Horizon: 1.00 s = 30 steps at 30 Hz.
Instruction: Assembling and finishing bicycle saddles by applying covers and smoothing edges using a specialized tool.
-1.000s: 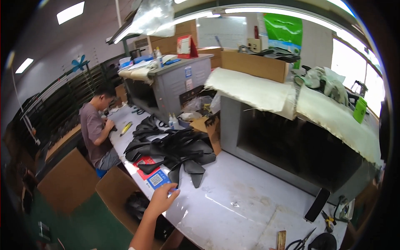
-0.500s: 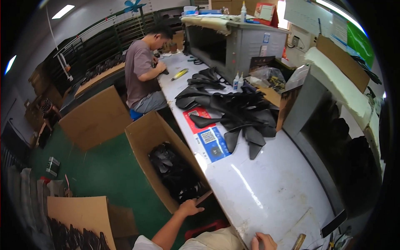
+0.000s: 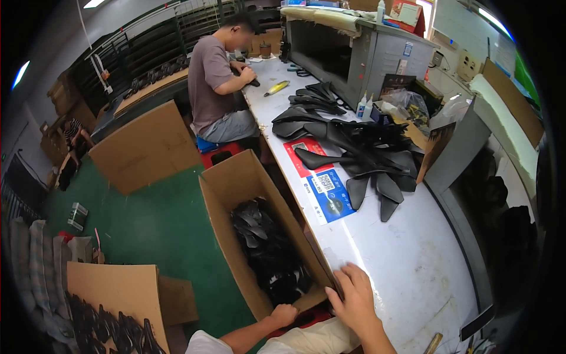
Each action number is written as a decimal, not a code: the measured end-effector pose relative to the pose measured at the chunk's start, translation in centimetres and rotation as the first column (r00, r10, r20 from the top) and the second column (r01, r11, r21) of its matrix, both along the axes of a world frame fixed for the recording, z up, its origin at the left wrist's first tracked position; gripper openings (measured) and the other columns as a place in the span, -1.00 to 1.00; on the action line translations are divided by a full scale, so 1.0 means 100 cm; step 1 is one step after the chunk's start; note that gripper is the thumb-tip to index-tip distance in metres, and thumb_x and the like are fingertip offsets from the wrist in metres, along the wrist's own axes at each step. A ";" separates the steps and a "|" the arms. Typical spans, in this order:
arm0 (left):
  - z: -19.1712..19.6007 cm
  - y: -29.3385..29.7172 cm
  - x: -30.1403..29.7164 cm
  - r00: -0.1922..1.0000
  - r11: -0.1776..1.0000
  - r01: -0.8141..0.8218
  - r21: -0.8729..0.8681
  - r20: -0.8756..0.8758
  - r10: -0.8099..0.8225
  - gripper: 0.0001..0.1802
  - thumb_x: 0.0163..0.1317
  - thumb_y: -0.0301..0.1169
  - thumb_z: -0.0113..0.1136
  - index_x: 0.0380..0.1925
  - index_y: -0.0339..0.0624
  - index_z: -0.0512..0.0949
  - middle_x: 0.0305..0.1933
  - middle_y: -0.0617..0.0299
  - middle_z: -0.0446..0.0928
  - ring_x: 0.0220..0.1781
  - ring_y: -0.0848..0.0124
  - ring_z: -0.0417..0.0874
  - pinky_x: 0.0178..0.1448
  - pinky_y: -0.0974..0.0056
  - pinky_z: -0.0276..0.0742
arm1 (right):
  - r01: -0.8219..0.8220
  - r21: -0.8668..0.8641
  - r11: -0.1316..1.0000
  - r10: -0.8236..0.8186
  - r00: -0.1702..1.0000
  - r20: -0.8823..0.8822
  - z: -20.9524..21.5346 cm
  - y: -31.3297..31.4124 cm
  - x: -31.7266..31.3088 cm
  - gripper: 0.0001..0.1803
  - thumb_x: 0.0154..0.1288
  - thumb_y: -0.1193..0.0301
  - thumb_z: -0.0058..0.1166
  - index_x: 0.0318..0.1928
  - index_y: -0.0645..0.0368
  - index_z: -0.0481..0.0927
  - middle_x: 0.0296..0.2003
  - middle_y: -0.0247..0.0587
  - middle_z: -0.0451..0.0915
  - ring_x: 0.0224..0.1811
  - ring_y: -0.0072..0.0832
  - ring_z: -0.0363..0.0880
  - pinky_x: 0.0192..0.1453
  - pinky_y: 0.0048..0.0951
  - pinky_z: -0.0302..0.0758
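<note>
Left hand: my left hand (image 3: 285, 314) reaches down into the near end of the open cardboard box (image 3: 236, 189); its fingers curl at the box's lower wall, but the grip is half hidden and I cannot tell whether it is closed on anything.
Right hand: my right hand (image 3: 355, 293) lies on the edge of the bench (image 3: 413, 259), fingers bent over the box's near right wall, gripping the cardboard rim.
Box: it stands on the green floor (image 3: 159, 230) just beside the bench, open at the top, with a heap of black saddle-shaped parts (image 3: 268, 248) inside.
Hard to make out: the parts in the box merge into one dark mass, so I cannot count them or see which my left hand touches.
Cut off: my forearms and light clothing run out at the lower edge.
On the bench: a pile of black parts (image 3: 359, 141) lies well beyond my hands, with a blue card (image 3: 330, 194) and a red card (image 3: 308, 154) beside it.
Nearby: a seated person (image 3: 221, 82) works at the far end of the bench.
Lower left: another cardboard box (image 3: 118, 289) holds more dark parts, partly out of view.
</note>
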<state>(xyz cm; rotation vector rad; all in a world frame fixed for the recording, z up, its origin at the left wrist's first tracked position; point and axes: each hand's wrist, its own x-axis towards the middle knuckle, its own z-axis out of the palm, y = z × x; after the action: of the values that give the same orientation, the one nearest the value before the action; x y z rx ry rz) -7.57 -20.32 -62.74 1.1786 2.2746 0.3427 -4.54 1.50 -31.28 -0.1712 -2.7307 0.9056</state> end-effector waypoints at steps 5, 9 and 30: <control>-0.012 -0.021 -0.023 0.773 0.979 -0.015 0.204 0.623 -0.118 -0.45 0.47 0.06 0.04 0.03 -0.18 0.71 0.02 -0.26 0.68 0.04 -0.01 0.74 0.14 -0.01 0.64 | -0.137 0.229 0.964 0.139 0.990 0.008 -0.013 0.010 -0.047 -0.27 0.12 0.20 0.42 0.25 0.31 0.54 0.32 0.26 0.41 0.44 0.20 0.33 0.50 0.10 0.26; -0.085 -0.007 -0.097 0.329 0.223 -0.943 0.248 0.587 0.740 -0.29 0.29 -0.08 0.36 0.29 -0.37 0.48 0.32 -0.18 0.52 0.35 -0.03 0.55 0.45 0.06 0.42 | -0.159 0.234 0.959 0.132 0.983 0.124 -0.003 0.004 -0.053 -0.12 0.10 0.04 0.41 0.32 0.35 0.48 0.37 0.31 0.36 0.48 0.22 0.28 0.53 0.20 0.17; -0.312 -0.039 -0.273 -0.292 0.041 -0.858 -0.513 0.551 0.782 0.26 -0.26 0.10 0.72 0.39 -0.41 0.38 0.39 -0.16 0.47 0.42 0.02 0.49 0.45 0.08 0.45 | 0.082 0.264 0.961 -0.168 0.932 0.322 -0.046 0.007 -0.019 -0.37 0.53 0.10 -0.03 0.36 0.37 0.43 0.33 0.17 0.48 0.49 0.06 0.31 0.58 0.13 0.19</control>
<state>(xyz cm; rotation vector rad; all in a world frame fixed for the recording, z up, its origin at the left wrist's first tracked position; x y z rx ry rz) -34.89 -24.27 -93.96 -0.9204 1.7336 1.2252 -6.47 2.17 -35.87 -0.4912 -3.0762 0.5331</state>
